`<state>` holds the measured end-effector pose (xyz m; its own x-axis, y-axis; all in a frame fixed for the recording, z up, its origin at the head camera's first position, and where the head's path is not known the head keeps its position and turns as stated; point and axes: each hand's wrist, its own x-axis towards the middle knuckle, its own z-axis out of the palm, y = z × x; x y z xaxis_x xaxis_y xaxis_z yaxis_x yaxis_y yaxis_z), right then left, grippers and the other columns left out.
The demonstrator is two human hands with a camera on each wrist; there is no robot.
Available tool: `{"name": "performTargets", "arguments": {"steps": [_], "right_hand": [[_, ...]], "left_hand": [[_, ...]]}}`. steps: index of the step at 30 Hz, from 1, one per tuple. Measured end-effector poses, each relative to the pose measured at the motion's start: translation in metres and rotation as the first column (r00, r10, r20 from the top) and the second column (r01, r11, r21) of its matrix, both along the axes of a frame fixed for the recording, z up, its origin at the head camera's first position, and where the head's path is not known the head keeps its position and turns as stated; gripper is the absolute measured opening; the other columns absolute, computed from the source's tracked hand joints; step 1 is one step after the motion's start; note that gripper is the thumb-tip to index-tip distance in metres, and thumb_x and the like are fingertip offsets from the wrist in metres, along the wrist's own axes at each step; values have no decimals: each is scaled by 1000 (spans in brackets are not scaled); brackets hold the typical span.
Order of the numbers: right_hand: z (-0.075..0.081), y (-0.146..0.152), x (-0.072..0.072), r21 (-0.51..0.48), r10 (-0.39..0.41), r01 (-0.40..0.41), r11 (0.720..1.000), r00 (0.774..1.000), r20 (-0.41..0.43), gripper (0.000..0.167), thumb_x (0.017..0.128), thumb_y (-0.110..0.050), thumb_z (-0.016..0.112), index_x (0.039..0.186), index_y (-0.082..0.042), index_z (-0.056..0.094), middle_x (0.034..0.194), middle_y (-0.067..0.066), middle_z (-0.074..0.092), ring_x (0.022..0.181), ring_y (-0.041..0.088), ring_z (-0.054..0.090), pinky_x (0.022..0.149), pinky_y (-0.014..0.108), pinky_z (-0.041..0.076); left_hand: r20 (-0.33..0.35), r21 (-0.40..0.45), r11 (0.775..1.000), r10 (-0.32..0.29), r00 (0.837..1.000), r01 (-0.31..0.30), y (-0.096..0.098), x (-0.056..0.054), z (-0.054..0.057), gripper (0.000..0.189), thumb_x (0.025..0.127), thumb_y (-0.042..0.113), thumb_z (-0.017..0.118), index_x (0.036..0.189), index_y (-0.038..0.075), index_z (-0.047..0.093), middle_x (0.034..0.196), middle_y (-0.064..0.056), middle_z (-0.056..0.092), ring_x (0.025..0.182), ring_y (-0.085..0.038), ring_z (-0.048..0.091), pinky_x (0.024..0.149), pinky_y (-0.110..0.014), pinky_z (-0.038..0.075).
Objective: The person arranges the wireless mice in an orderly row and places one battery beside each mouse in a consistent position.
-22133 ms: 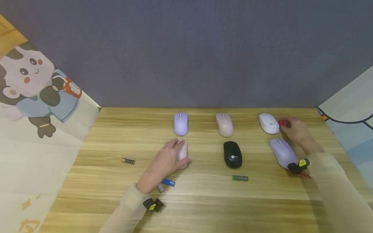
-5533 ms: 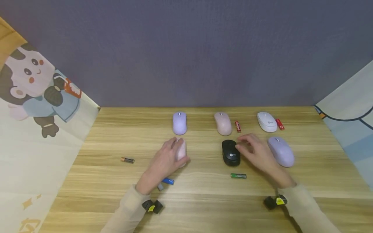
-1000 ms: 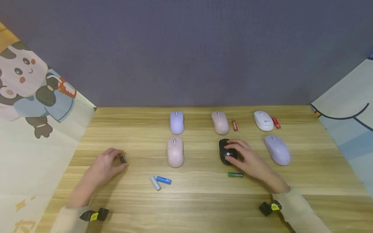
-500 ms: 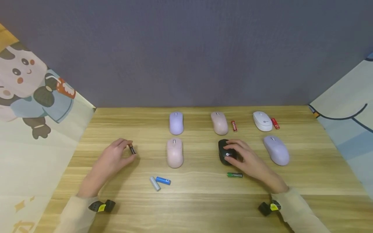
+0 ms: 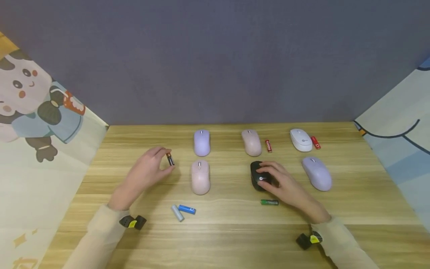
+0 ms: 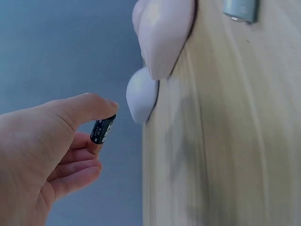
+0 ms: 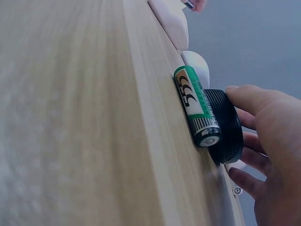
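My left hand (image 5: 144, 170) pinches a black and copper battery (image 5: 170, 159) between thumb and fingers. In the left wrist view the held battery (image 6: 102, 131) is clear of the table. A purple mouse (image 5: 202, 142) and a pale pink mouse (image 5: 200, 177) lie just right of that hand. My right hand (image 5: 285, 186) holds a black mouse (image 5: 255, 172) by its sides, thumb near and fingers over the far side; its palm leaves part of the mouse hidden. Close in front of the mouse lies a green battery (image 5: 269, 202), large in the right wrist view.
A grey battery (image 5: 177, 213) and a blue battery (image 5: 187, 209) lie at the front. Along the back are another pink mouse (image 5: 251, 142), a red battery (image 5: 268, 146), a white mouse (image 5: 301, 140) and a second red battery (image 5: 315, 142). Another purple mouse (image 5: 317, 173) lies right.
Having left the pale pink mouse and picked up the black and copper battery, my left hand carries it rightward and farther back. A red battery now lies beside the back pink mouse. My right hand stays on the black mouse.
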<state>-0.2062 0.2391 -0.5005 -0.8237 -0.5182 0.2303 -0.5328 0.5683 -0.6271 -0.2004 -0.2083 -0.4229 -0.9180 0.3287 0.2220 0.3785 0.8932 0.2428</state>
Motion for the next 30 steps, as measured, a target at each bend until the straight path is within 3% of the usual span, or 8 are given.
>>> {"name": "performTargets", "arguments": {"steps": [7, 16, 24, 30], "right_hand": [[-1, 0, 1, -10, 0, 0, 1000, 1000, -1, 35, 97, -23, 75, 130, -19, 64, 148, 7, 52, 139, 33, 47, 110, 58, 46], [0, -1, 1, -13, 0, 1, 1000, 1000, 7, 35, 97, -23, 75, 130, -20, 64, 147, 7, 53, 138, 33, 48, 109, 57, 47], [0, -1, 1, -9, -6, 6, 1000, 1000, 15, 35, 97, -24, 74, 131, -21, 64, 148, 7, 52, 139, 34, 47, 109, 58, 47], [0, 0, 1, -8, -11, 11, 1000, 1000, 18, 35, 97, -24, 74, 131, -20, 64, 148, 7, 52, 139, 34, 47, 109, 58, 47]], "left_hand": [[-2, 9, 1000, -8, 1000, 8, 13, -17, -1, 53, 88, 24, 82, 127, -7, 64, 123, -25, 67, 114, -43, 66, 100, -54, 56], [46, -1, 1000, 2, 999, -2, 29, -40, -3, 54, 89, 28, 82, 128, -4, 64, 126, -22, 66, 116, -40, 65, 102, -52, 55], [6, -20, 997, -77, 997, 78, 48, -59, -2, 51, 88, 29, 84, 122, -4, 68, 119, -17, 69, 106, -33, 68, 93, -45, 60], [-39, -81, 988, -135, 990, 131, 58, -69, -1, 54, 87, 34, 83, 124, -3, 69, 119, -17, 70, 105, -31, 69, 91, -44, 61]]}}
